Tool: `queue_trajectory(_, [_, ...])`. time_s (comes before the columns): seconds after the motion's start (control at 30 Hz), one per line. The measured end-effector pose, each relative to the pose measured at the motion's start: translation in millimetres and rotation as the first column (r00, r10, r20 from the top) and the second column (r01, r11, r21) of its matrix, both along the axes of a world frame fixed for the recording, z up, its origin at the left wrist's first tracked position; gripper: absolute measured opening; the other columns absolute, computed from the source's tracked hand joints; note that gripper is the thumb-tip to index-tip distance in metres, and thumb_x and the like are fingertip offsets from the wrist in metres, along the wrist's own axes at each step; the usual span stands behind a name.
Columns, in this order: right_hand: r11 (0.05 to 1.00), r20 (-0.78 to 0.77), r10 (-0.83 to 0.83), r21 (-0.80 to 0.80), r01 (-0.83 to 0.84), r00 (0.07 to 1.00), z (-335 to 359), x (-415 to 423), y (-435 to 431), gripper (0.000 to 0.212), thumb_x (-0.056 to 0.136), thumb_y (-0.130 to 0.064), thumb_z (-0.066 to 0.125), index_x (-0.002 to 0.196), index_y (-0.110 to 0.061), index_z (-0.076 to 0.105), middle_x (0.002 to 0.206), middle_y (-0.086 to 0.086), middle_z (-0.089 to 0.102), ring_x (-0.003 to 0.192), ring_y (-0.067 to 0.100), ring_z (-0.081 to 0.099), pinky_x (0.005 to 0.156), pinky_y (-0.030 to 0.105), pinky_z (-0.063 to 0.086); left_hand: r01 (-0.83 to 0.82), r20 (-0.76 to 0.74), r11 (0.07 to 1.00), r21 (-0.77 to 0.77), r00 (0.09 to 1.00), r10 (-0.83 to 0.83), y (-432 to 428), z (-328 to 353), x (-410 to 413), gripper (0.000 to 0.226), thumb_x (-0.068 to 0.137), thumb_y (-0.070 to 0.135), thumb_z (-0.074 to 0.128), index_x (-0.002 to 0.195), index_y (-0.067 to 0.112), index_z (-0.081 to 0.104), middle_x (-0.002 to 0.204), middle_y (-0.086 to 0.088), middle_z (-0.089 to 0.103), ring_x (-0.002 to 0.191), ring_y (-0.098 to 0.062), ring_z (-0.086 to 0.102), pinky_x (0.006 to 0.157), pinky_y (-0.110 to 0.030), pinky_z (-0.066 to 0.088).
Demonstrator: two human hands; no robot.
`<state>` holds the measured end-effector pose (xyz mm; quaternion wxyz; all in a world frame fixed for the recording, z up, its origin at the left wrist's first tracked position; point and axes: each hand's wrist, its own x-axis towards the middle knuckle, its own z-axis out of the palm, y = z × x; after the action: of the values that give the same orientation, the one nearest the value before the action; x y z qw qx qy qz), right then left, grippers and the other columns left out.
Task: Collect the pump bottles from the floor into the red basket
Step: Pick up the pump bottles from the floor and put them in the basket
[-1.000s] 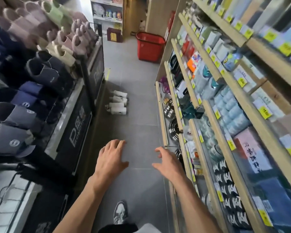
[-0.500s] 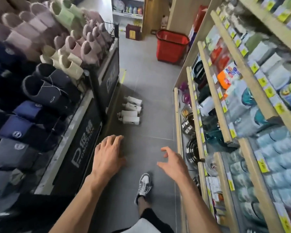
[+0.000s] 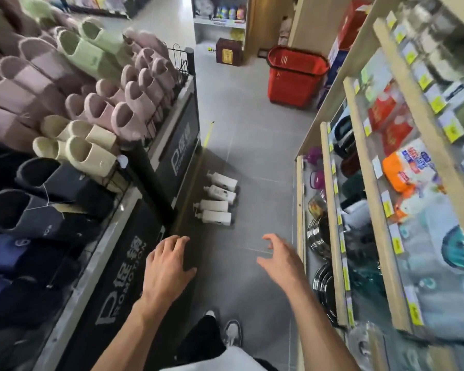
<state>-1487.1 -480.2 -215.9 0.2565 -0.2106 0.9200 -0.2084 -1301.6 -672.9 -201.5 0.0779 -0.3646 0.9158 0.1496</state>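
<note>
- left hand (image 3: 166, 266): palm down, fingers (image 3: 177, 241) loosely spread, holding nothing.
- right hand (image 3: 281, 261): fingers (image 3: 269, 238) apart, half curled, also empty.
- pump bottles (image 3: 217, 202): four white ones on their sides in a tight row on the floor (image 3: 252, 145), just ahead of the left fingers, against the foot of the slipper rack (image 3: 91, 129).
- step looks like approach and reach: crouch low, grip a bottle round the body rather than the pump head, nearest first so the rest don't roll.
- red basket (image 3: 295, 76): upright, well ahead and right of the right fingers, by the end of the shelves (image 3: 359, 183); contents hard to tell.
</note>
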Motion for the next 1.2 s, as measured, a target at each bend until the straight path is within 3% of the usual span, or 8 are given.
queue_trajectory(0.37, [0.982, -0.166, 0.172, 0.112, -0.155, 0.971, 9.8, -156.5, -119.4, 0.057, 0.087, -0.035, 0.074, 0.139, -0.031, 0.05, 0.136, -0.003, 0.058, 0.126, 0.022, 0.05, 0.104, 0.04, 0.043, 0.0, -0.121, 0.998, 0.056, 0.993, 0.007, -110.0, -12.8, -188.1, 0.084, 0.084, 0.047, 0.074, 0.155, 0.021, 0.037, 0.156, -0.001, 0.04, 0.146, -0.023, 0.036, 0.117, -0.04, 0.033])
queue_trajectory(0.57, [0.977, -0.189, 0.189, 0.135, -0.165, 0.964, 30.4, -234.6, -171.6, 0.052, 0.089, -0.035, 0.071, 0.137, -0.031, 0.051, 0.134, -0.006, 0.059, 0.125, 0.02, 0.052, 0.101, 0.037, 0.045, 0.008, -0.175, 0.996, 0.088, 0.985, 0.008, -175.5, -2.2, -261.7, 0.083, 0.084, 0.045, 0.077, 0.154, 0.022, 0.038, 0.153, -0.002, 0.043, 0.141, -0.026, 0.041, 0.115, -0.042, 0.039])
queue_trajectory(0.7, [0.974, -0.166, 0.218, 0.097, -0.204, 0.962, 29.2, -268.1, -214.3, 0.049, 0.09, -0.033, 0.071, 0.136, -0.03, 0.053, 0.131, -0.006, 0.061, 0.122, 0.019, 0.054, 0.098, 0.037, 0.046, -0.056, -0.195, 0.994, 0.096, 0.978, 0.074, -204.4, -2.5, -279.1, 0.078, 0.084, 0.046, 0.076, 0.151, 0.024, 0.043, 0.151, -0.001, 0.045, 0.14, -0.025, 0.042, 0.112, -0.041, 0.04])
queue_trajectory(0.9, [0.938, -0.061, 0.34, 0.096, -0.333, 0.939, -1.3, -321.8, -276.0, 0.045, 0.093, -0.032, 0.068, 0.135, -0.029, 0.052, 0.131, -0.006, 0.06, 0.121, 0.018, 0.051, 0.094, 0.034, 0.042, -0.295, -0.174, 0.942, 0.158, 0.931, 0.321, -229.1, -23.4, -293.9, 0.074, 0.089, 0.05, 0.069, 0.152, 0.021, 0.042, 0.151, -0.001, 0.046, 0.139, -0.023, 0.043, 0.114, -0.041, 0.039])
queue_trajectory(1.0, [0.904, 0.008, 0.415, 0.109, -0.413, 0.91, -23.6, -354.6, -296.5, 0.045, 0.094, -0.033, 0.068, 0.136, -0.029, 0.052, 0.131, -0.006, 0.059, 0.12, 0.018, 0.05, 0.093, 0.033, 0.042, -0.502, -0.182, 0.811, 0.299, 0.805, 0.565, -235.1, -35.1, -311.1, 0.073, 0.089, 0.049, 0.071, 0.151, 0.019, 0.044, 0.148, -0.002, 0.047, 0.136, -0.023, 0.045, 0.113, -0.042, 0.041])
queue_trajectory(1.1, [0.85, 0.064, 0.508, 0.124, -0.511, 0.859, -42.9, -387.3, -319.7, 0.046, 0.093, -0.033, 0.069, 0.136, -0.03, 0.052, 0.13, -0.005, 0.06, 0.12, 0.019, 0.05, 0.095, 0.035, 0.044, -0.705, -0.164, 0.491, 0.512, 0.481, 0.861, -237.1, -42.2, -337.3, 0.074, 0.089, 0.046, 0.073, 0.151, 0.019, 0.042, 0.149, -0.001, 0.046, 0.139, -0.019, 0.043, 0.113, -0.035, 0.036])
queue_trajectory(1.13, [0.832, 0.081, 0.533, 0.13, -0.539, 0.842, -50.6, -397.1, -328.8, 0.047, 0.093, -0.034, 0.069, 0.136, -0.03, 0.051, 0.13, -0.004, 0.059, 0.121, 0.02, 0.051, 0.095, 0.036, 0.044, -0.732, -0.152, 0.426, 0.531, 0.412, 0.898, -238.7, -47.4, -346.2, 0.075, 0.09, 0.046, 0.073, 0.152, 0.02, 0.04, 0.15, 0.0, 0.044, 0.141, -0.018, 0.041, 0.114, -0.035, 0.035])
queue_trajectory(1.2, [0.795, 0.122, 0.576, 0.145, -0.589, 0.808, -66.5, -414.7, -347.8, 0.048, 0.093, -0.033, 0.069, 0.137, -0.029, 0.05, 0.131, -0.004, 0.059, 0.122, 0.021, 0.051, 0.094, 0.038, 0.046, -0.776, -0.132, 0.376, 0.506, 0.361, 0.923, -243.7, -62.0, -361.7, 0.077, 0.09, 0.046, 0.073, 0.153, 0.02, 0.038, 0.152, 0.0, 0.042, 0.142, -0.019, 0.039, 0.117, -0.038, 0.035])
